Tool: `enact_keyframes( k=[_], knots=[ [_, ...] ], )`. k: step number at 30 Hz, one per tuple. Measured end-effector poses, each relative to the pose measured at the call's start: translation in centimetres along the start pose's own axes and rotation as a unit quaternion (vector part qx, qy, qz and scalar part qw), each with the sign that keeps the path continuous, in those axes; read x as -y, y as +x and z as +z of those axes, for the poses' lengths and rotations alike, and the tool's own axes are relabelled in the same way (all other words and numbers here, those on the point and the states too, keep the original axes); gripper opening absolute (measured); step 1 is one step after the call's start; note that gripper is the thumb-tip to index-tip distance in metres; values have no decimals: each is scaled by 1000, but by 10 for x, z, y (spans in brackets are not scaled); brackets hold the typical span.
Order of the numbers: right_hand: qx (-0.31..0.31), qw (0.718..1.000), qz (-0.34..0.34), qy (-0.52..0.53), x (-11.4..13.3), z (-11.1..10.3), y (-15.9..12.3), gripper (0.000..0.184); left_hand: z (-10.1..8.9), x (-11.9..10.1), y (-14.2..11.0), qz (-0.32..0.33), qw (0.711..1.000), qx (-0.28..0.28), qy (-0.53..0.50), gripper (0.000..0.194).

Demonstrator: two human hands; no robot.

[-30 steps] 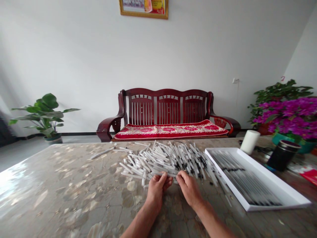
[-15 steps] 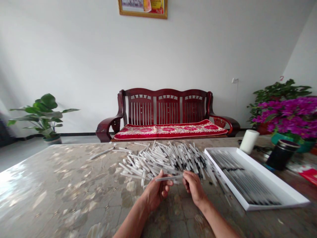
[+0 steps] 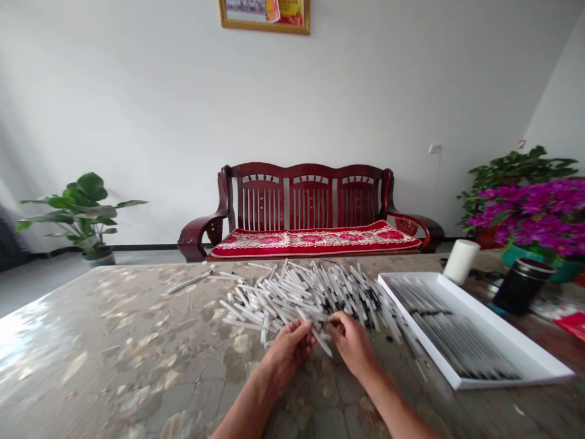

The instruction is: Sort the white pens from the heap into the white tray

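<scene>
My left hand (image 3: 291,346) pinches a whitish, translucent pen barrel (image 3: 322,344) between thumb and fingers, slanting with its lower end towards me. Just to its right is my right hand (image 3: 354,342), slightly blurred, its fingers drawn together at the near edge of the pile. Whatever those fingertips hold, if anything, is hidden. A heap of loose pen parts (image 3: 292,286), mostly pale tubes with some black pieces among them, spreads behind both hands. Farther right, a shallow white box (image 3: 491,311) contains rows of pens (image 3: 461,341) with dark ends.
All this lies on a patterned brown-grey table (image 3: 137,366). A couple of thin rods (image 3: 188,282) rest left of the heap. Beyond the box stand a white cylinder (image 3: 461,262), a black canister (image 3: 523,285) and purple flowers (image 3: 539,213). A wooden bench (image 3: 311,198) is behind the table.
The barrel in my left hand has turned from nearly level to a steep slant. My right hand has come off its end and shifted slightly left, towards the pile's edge.
</scene>
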State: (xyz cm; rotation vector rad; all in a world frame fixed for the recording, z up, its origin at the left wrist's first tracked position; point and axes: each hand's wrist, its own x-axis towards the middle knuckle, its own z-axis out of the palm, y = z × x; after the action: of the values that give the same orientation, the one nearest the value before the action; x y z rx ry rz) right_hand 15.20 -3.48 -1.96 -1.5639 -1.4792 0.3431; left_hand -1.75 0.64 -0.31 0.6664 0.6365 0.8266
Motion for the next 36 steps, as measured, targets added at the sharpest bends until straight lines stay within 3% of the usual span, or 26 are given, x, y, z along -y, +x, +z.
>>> enact_keyframes(
  k=[2, 5, 9, 12, 16, 21, 27, 36],
  knots=[
    [14, 995, -34, -88, -2, 2, -1, 13, -1, -3, 4, 37, 998, -51, -28, 20],
    [41, 979, -72, -188, -2, 5, -2, 23, -2, -5, 7, 77, 988, -119, -67, 15],
    [29, 969, -99, -226, -4, 8, -2, 34, -3, -4, 9, 100, 979, -150, -94, 17],
    [-42, 982, -86, -161, -10, 9, -1, 37, -3, -3, 10, 111, 976, -156, -104, 20],
    [-95, 994, -9, 57, -15, 8, 0, 28, -4, -1, 10, 117, 977, -149, -99, 27],
    [-84, 951, 90, 283, -4, 7, -2, 29, -4, 2, 12, 123, 979, -137, -91, 37],
    [-76, 945, 94, 304, 7, 8, -3, 37, -3, 2, 12, 125, 979, -135, -83, 41],
    [-106, 950, 88, 280, -4, 8, 0, 40, -3, 2, 12, 121, 980, -138, -81, 40]
  ],
)
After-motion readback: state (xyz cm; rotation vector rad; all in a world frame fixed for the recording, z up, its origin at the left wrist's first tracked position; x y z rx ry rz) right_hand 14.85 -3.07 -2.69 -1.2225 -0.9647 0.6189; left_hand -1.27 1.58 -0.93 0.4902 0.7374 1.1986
